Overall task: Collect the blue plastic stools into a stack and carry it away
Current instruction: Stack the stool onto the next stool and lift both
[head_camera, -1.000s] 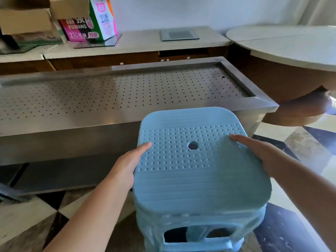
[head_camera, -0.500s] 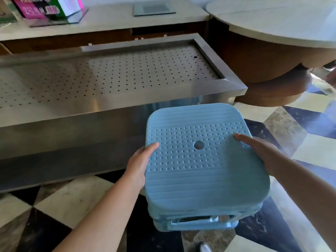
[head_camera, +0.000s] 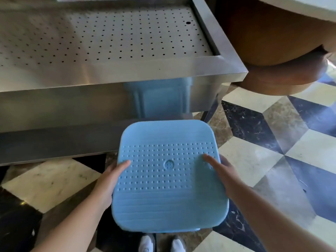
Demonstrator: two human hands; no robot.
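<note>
Two hands hold a blue stool by the sides of its seat, seen from above.

The left hand [head_camera: 107, 182] and right hand [head_camera: 224, 172] grip opposite edges of the stool [head_camera: 169, 179], thumbs lying on top. Below the hands, white shoes [head_camera: 161, 243] stand on a checkered floor [head_camera: 272, 160]. Beyond the hands is a steel counter [head_camera: 127, 73] with the stool's reflection on its front.

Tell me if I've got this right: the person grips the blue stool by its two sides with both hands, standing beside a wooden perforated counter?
Not quite. The head view shows the counter is shiny stainless steel, not wood. The rest holds: the left hand and right hand grip the blue stool by its sides.
</note>
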